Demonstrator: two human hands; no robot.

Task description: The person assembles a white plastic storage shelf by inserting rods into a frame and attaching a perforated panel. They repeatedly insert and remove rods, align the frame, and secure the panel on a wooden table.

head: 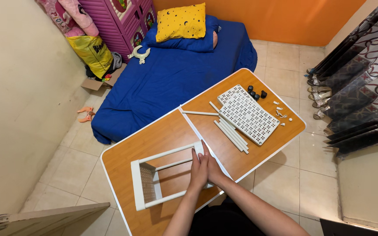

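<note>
Far side of the room: blue mattress point(176, 78) on a tiled floor, a yellow pillow point(181, 22) at its far end, purple cabinet point(125, 22) at far left, patterned curtains point(359, 78) down the right with sandals point(318, 94) beneath. Near and centre: a folding wooden table point(123, 146) with white edging, set at an angle. On its near-left half lies a partly built white rack frame point(162, 177), on its side: a perforated panel at the left end, thin rods running rightward to the second end panel. Both hands meet at that right end. Left hand point(197, 171) lies flat, fingers straight and together, pressed on the end piece; right hand point(213, 170) sits just beside it, touching, fingers likewise extended and pressing rather than curled round anything. The panel under the palms is mostly hidden. On the far-right half of the table: two stacked perforated white panels point(248, 114), a bundle of spare white rods point(232, 133) beside them, one lone rod point(200, 113) lying apart to the left, four black caps point(256, 93) at the far edge, small white clips point(281, 114) to the right. Judgement: the step in hand looks like seating the rod ends into the end panel by pushing. The next move seems to call for even pressure along the rod line, frame kept from sliding left, sockets checked for full seating.
</note>
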